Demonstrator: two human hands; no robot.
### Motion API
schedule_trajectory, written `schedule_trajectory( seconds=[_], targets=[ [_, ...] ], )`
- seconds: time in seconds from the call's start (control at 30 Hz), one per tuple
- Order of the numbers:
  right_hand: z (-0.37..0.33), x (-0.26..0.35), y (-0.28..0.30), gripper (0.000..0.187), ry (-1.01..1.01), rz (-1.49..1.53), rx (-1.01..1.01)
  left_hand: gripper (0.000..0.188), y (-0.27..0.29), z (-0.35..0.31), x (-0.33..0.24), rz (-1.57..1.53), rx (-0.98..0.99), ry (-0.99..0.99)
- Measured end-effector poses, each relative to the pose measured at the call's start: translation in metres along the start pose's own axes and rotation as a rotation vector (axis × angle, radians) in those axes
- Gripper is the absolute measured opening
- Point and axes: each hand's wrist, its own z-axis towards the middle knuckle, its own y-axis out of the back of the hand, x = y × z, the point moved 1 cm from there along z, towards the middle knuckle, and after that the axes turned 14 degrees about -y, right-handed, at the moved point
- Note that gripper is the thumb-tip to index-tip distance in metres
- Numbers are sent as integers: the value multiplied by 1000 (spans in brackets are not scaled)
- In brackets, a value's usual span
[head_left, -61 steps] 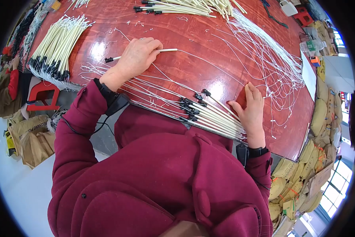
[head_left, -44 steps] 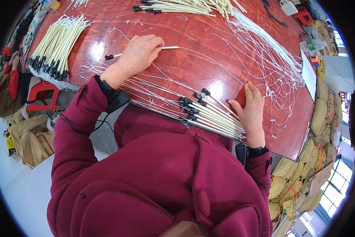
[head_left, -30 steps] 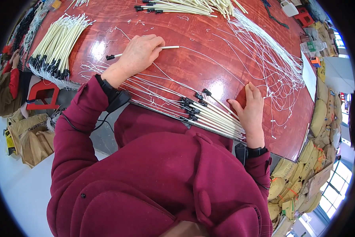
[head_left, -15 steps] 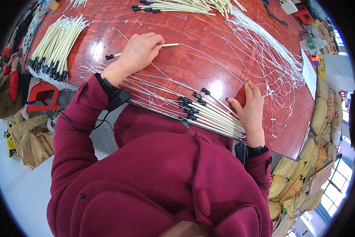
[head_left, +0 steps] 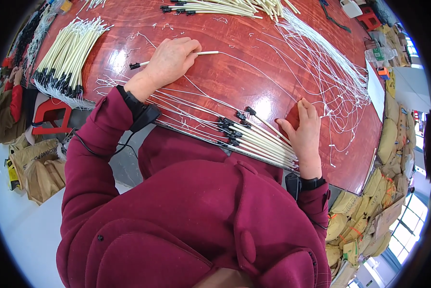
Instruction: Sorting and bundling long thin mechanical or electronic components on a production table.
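My left hand [head_left: 169, 60] is closed around a thin cream tube [head_left: 208, 53] at the far middle of the table. A small black clip [head_left: 134, 66] sits at the tube's left end, past my wrist. From its right end a thin white string [head_left: 254, 66] runs across to my right hand [head_left: 305, 126], whose fingertips seem to pinch it against the tabletop; the thumb stands apart. Below and left of that hand lies a row of similar cream tubes [head_left: 261, 144] with black clips, along the near table edge. Their white strings [head_left: 186, 113] trail off to the left.
A thick bundle of finished-looking tubes [head_left: 71, 53] lies at the left. More tubes [head_left: 225, 8] are at the far edge. Loose white strings [head_left: 328, 62] spread over the right side of the red-brown table [head_left: 254, 43]. A red stool [head_left: 52, 116] stands beyond the left edge.
My left hand and the tube in it have shifted very slightly to the right and away from me. The right hand has stayed in place.
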Motion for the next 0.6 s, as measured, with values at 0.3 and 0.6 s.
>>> schedule_trajectory(
  seconds=[0.3,0.6],
  targets=[
    [2,-1,3,74,8,6,14,13,2,10,4,10,50,-31],
    [2,-2,3,73,17,7,6,12,1,9,7,-20,27,-1]
  ],
)
